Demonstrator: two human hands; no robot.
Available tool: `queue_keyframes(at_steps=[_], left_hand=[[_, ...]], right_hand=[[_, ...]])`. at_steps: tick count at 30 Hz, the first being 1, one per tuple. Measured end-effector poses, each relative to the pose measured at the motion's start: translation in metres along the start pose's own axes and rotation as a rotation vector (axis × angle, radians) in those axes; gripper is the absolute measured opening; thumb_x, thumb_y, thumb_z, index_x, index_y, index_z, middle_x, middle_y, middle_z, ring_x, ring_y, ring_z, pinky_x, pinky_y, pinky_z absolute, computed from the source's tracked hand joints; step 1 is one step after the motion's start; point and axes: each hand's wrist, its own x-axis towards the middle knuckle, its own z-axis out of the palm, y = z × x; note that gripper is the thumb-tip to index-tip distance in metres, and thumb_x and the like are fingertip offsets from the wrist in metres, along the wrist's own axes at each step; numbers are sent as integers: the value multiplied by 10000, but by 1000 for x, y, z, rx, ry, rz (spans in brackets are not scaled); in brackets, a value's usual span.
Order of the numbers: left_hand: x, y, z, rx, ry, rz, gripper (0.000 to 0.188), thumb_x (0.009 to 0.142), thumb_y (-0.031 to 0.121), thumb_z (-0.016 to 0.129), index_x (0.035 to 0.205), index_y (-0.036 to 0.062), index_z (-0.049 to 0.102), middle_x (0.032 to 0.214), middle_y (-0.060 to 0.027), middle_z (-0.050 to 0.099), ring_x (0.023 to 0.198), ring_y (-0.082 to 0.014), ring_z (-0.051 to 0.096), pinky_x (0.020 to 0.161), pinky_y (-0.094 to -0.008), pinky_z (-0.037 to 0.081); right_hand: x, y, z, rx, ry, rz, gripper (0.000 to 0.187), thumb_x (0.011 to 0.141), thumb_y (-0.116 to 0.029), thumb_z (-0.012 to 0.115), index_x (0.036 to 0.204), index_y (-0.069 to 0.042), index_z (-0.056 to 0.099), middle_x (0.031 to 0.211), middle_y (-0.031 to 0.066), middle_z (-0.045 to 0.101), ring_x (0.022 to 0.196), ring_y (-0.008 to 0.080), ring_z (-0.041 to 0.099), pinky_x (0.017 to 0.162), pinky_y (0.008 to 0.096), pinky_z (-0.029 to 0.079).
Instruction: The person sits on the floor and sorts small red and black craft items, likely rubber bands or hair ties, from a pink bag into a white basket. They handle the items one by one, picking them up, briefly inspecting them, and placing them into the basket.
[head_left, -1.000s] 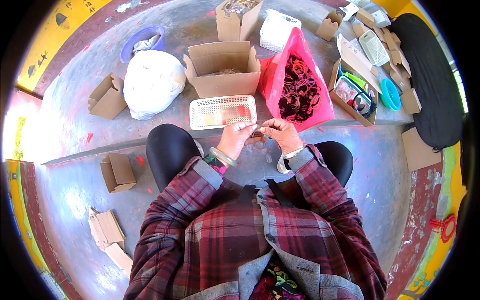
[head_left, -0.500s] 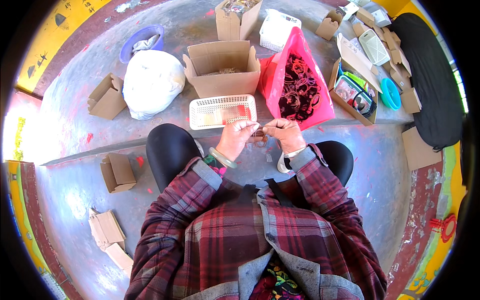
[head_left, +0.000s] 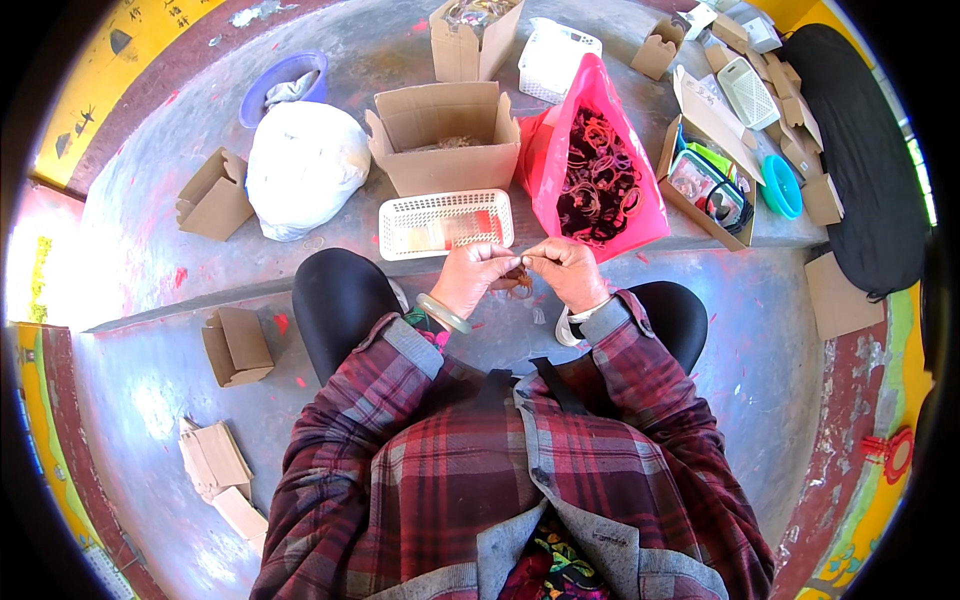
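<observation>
In front of my knees my two hands meet at the fingertips, both pinched closed. Small brown loops that look like hair ties (head_left: 520, 286) hang under the fingers of my left hand (head_left: 466, 284). My right hand (head_left: 570, 273) pinches at the same bunch from the other side; the exact spot it grips is too small to make out. Just beyond the hands lies a white slotted basket (head_left: 386, 232) with flat pale and red pieces in it. To its right a bright pink bag (head_left: 640, 222) stands open, full of dark and coloured hair ties (head_left: 597, 180).
Behind the basket is an open cardboard box (head_left: 440, 174). A stuffed white bag (head_left: 305, 165) and a purple basin (head_left: 247, 108) are at left. Rightward lie a carton of mixed items (head_left: 738, 238), a teal basin (head_left: 780, 188) and stacked boxes. A step edge (head_left: 200, 303) crosses the floor.
My right hand has shifted slightly left, and its fingertips now meet those of my left hand more closely. The loops still hang below the fingers.
</observation>
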Motion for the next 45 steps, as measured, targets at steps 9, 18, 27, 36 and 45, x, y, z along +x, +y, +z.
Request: queue_keyframes(at_steps=[9,18,27,36,45], left_hand=[[0,7,2,65,5,-64,194,870,100,518,935,-72,582,846,-152,634,734,-218,642,651,-291,529],[-3,10,1,-36,-15,-61,199,873,57,492,1011,-74,549,938,-132,619,827,-202,633,707,-272,530],[-5,13,-1,112,15,-110,219,870,136,518,1003,-28,575,909,-104,646,761,-159,638,596,-223,498],[-5,15,0,126,78,-75,193,859,193,560,897,14,622,810,-55,649,678,-96,601,489,-198,443],[-4,16,-1,179,76,-46,187,864,173,544,892,5,620,778,-56,648,649,-98,600,489,-213,457]], right_hand=[[0,13,3,100,56,17,99,802,-98,624,806,1,638,694,-8,572,633,61,502,567,215,395],[0,-2,1,347,20,119,139,807,-165,638,836,-30,648,622,-42,556,435,6,383,378,177,270],[-2,-1,-2,400,14,203,142,786,-172,666,805,-32,656,640,-14,604,434,14,411,377,175,279],[0,9,-3,544,-50,181,133,843,-120,583,853,1,638,718,51,642,645,78,544,617,223,416],[3,5,-6,409,39,155,162,839,-168,589,870,-15,631,738,33,626,680,82,546,627,231,418]])
